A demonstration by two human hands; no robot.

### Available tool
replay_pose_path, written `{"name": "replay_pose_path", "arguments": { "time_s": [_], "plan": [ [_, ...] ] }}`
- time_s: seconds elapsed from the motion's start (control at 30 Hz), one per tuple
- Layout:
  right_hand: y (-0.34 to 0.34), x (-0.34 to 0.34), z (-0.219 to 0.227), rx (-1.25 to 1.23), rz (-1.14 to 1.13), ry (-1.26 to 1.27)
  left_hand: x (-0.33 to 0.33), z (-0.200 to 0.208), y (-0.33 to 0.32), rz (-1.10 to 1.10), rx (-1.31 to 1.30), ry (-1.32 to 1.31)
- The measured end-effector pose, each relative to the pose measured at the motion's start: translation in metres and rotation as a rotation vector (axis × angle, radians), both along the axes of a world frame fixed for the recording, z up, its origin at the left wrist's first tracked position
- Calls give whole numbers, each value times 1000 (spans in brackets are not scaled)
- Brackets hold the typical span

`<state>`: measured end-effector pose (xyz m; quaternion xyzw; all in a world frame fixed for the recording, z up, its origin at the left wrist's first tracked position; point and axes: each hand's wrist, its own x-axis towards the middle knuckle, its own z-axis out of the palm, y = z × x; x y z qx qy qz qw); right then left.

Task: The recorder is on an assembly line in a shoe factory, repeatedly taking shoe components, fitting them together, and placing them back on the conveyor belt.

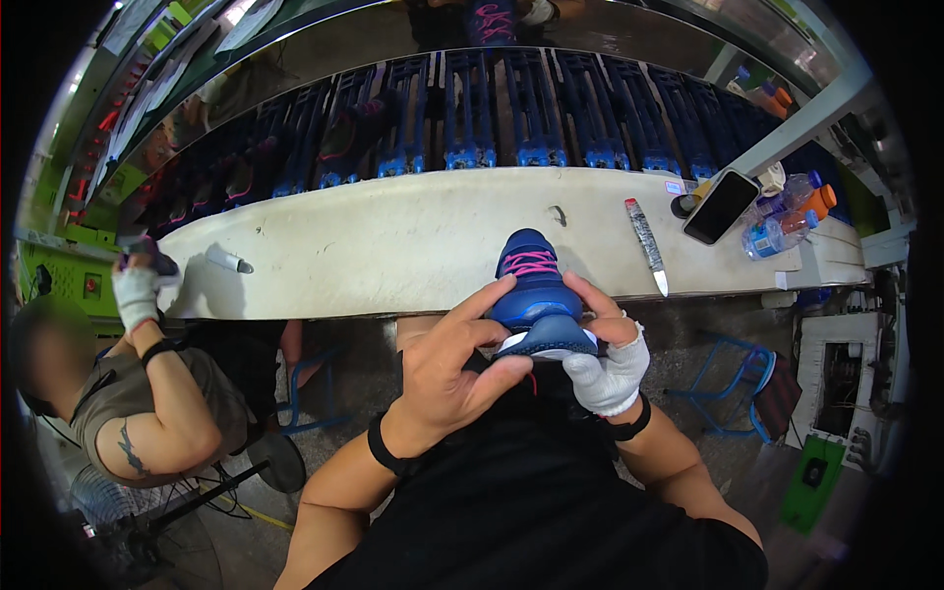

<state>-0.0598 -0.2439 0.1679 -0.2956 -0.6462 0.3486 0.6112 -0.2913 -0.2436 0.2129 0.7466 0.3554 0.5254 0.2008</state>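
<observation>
A dark blue sneaker with pink laces is held up over the near edge of the workbench, its toe facing away. At its near end shows the dark blue sole with a white edge; whether the two are fully joined cannot be told. My bare left hand grips the left side, fingers along the upper and thumb under the sole's near edge. On the right side, my right hand, in a white glove with some fingertips bare, closes on the shoe and sole.
A white workbench runs across, with a knife, phone, plastic bottles and a white cylinder. Beyond it stands a conveyor with blue racks, some bearing shoes. A co-worker sits left; a blue-framed stool stands right.
</observation>
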Motion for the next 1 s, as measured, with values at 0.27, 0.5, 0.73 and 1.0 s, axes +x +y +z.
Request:
{"name": "replay_pose_path", "arguments": {
  "time_s": [0.27, 0.5, 0.73, 1.0],
  "plan": [
    [5, 12, -3, 73, 52, -151, -4, -7, 1, -5, 48, 44],
    [-1, 14, -8, 69, 52, -156, -6, -9, -2, -46, 24, 0],
    [6, 7, 4, 66, 17, -167, -9, -10, -5, -58, -31, -81],
    [23, -13, -3, 84, 32, -268, -44, 23, -1, -36, -225, 138]
  ]
}}
